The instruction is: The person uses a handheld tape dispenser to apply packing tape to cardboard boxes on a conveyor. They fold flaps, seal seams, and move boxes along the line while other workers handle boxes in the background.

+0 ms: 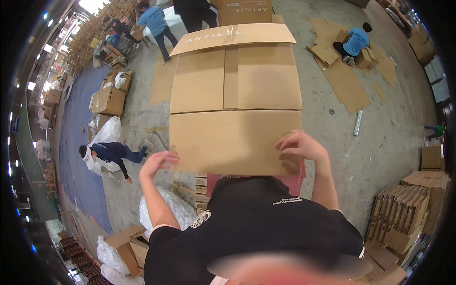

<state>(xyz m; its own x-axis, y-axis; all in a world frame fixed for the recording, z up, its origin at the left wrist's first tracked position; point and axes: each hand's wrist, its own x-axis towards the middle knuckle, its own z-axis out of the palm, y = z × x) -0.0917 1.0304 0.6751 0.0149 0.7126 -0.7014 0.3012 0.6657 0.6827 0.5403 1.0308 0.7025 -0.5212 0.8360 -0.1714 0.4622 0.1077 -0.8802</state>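
The left hand [159,161], slightly blurred, sits at the left edge of the broad, plain brown cardboard near flap [223,140], its fingers loosely open and pointing inward; whether they touch, I cannot tell. The right hand [306,145] is opened wider, its bent fingers over the flap's right edge, below the far end of that edge; neither hand is closed in a fist.

That flap belongs to the large, box-shaped brown cardboard carton [247,95] directly in front of the person. Its 2 rectangular brown side flaps [197,85] lie folded inward, with a narrow brown strip between them. At the carton's far edge, the long brown far flap with white lettering [232,38] stands tilted up.

The step in hand looks like folding the top: 2 flaps in, 2 out. The next move seems to call for an even grip at both side edges of the near flap, so it swings over squarely.

Farther out on the grey concrete floor [327,156], toward its far right corner, 1 co-worker in a light-blue shirt [356,42] kneels among flat brown cardboard sheets [344,90].
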